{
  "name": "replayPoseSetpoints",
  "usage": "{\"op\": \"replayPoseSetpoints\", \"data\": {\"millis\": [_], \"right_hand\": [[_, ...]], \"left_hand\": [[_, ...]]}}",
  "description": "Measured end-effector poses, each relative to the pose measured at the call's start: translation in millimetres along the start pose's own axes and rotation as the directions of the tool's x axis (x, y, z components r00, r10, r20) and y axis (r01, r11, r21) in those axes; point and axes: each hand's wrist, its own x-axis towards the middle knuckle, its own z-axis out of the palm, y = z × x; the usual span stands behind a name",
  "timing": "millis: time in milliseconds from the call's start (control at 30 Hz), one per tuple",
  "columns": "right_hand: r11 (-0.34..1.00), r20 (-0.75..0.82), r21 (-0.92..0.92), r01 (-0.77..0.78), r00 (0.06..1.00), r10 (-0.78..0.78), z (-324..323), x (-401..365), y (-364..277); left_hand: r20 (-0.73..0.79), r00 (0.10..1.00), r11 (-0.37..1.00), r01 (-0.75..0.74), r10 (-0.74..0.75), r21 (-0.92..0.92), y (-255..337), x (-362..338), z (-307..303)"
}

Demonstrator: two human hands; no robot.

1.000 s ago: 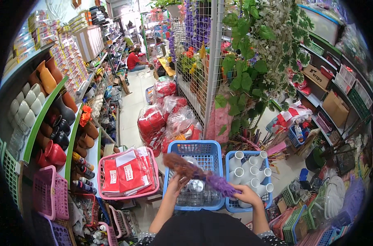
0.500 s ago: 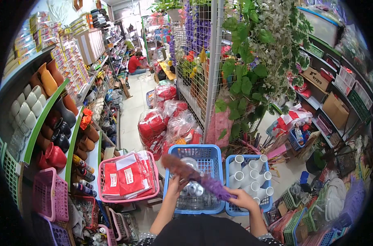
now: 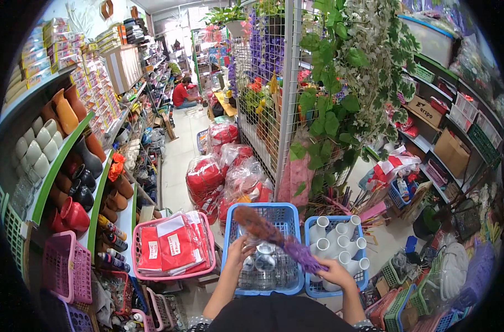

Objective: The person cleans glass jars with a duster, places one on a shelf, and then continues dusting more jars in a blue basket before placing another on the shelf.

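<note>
In front of me, my right hand [image 3: 332, 272] is closed around the purple end of a long fluffy duster [image 3: 282, 239]. Its brown end points up and to the left, slightly blurred. My left hand [image 3: 241, 252] is at the left of the blue basket [image 3: 227, 232], fingers curled beside the duster. What those fingers grip, perhaps a clear glass piece, is mostly hidden. Inside the basket, under the duster, lie several clear glass vessels [image 3: 265, 268]. Just right of it stands a second blue basket [image 3: 313, 285] holding several white bottle-shaped vases [image 3: 321, 246].
A pink basket [image 3: 213, 252] of red packets is on the left. Shelves with clay vases [image 3: 66, 110] line that side. Red wrapped bundles [image 3: 205, 177] lie ahead by a wire rack [image 3: 288, 110] hung with leaves. Far down the aisle sits a person [image 3: 184, 94].
The duster and my right hand have shifted a little right and down relative to the baskets. The round glass piece seen beside my left hand is now largely covered. The view has tilted slightly.
</note>
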Motion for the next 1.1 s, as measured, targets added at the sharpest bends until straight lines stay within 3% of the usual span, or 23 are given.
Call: {"op": "replayPoseSetpoints", "data": {"millis": [67, 167, 233, 300, 333, 400, 433, 500, 533, 600, 633, 667, 733, 767, 800, 867, 933, 1000, 1100], "right_hand": [[0.984, 0.128, 0.176, 0.013, 0.991, -0.036, -11, -12, 5], [0.997, 0.021, 0.074, -0.039, 0.999, 0.037, -8, -8, 3], [0.998, -0.052, 0.015, -0.059, 0.997, 0.060, 1, -2, 1], [0.985, 0.015, 0.066, 0.161, 0.987, -0.163, 17, 16, 6], [0.984, 0.012, 0.066, 0.163, 0.986, -0.165, 18, 20, -10], [0.985, -0.068, -0.153, -0.074, 0.996, 0.065, 15, 25, -44], [0.985, -0.070, -0.153, -0.077, 0.995, 0.067, 19, 27, -42], [0.982, -0.120, -0.177, 0.063, 0.989, -0.085, 30, 34, -31], [0.982, -0.121, -0.176, 0.066, 0.989, -0.088, 30, 32, -28], [0.961, 0.045, 0.109, 0.256, 0.964, -0.262, 23, 26, -18], [0.992, 0.014, 0.006, 0.124, 0.992, -0.124, 15, 20, -16], [0.992, 0.014, 0.006, 0.124, 0.992, -0.124, 10, 16, -14], [0.993, -0.077, -0.067, -0.093, 0.993, 0.088, 3, 9, -13], [0.998, -0.043, 0.061, -0.027, 0.999, 0.029, -1, 2, -18], [0.998, -0.043, 0.060, -0.026, 0.999, 0.029, -5, -2, -17], [0.990, 0.085, 0.142, 0.000, 0.996, -0.012, -6, -11, -10], [0.997, 0.023, 0.075, -0.019, 1.000, 0.018, 4, -5, 0], [0.998, -0.201, -0.060, -0.036, 0.979, 0.023, 15, 4, -12], [0.996, -0.061, -0.013, 0.090, 0.994, -0.091, 17, 11, -21]], "left_hand": [[-0.005, 0.999, 0.993, -0.052, 0.052, -0.101, 6, -3, -4], [-0.051, 0.996, 0.997, -0.076, 0.077, 0.010, 21, -8, 8], [-0.003, 0.995, 0.994, -0.102, 0.102, -0.029, 7, -1, 4], [0.004, 0.993, 0.992, -0.117, 0.118, -0.055, 1, 0, 9], [0.006, 0.993, 0.991, -0.119, 0.120, -0.053, 3, -3, 14], [0.005, 0.999, 0.999, -0.035, 0.035, 0.037, 6, -9, 22], [0.010, 1.000, 0.996, -0.028, 0.027, 0.083, 6, -11, 24], [0.029, 0.999, 0.999, -0.033, 0.032, 0.014, 0, -7, 18], [0.048, 0.998, 0.998, -0.041, 0.044, -0.055, -3, -5, 15], [-0.036, 0.991, 0.992, -0.126, 0.126, -0.004, -1, -10, 17], [-0.014, 0.995, 0.995, -0.103, 0.103, 0.012, 7, -14, 20], [0.005, 0.997, 0.996, -0.080, 0.080, 0.026, 12, -16, 21], [-0.018, 0.997, 0.997, -0.075, 0.075, 0.036, 13, -11, 14], [0.007, 0.996, 0.994, -0.092, 0.092, 0.062, 14, -9, 11], [0.006, 0.996, 0.994, -0.093, 0.093, 0.061, 13, -9, 9], [-0.062, 0.993, 0.992, -0.109, 0.105, -0.067, 16, -15, 13], [0.010, 0.993, 0.991, -0.115, 0.116, -0.068, 17, -15, 17], [0.069, 0.990, 0.985, -0.133, 0.126, 0.110, 13, -11, 18], [0.010, 0.994, 0.992, -0.112, 0.112, 0.055, 9, -14, 24]]}}
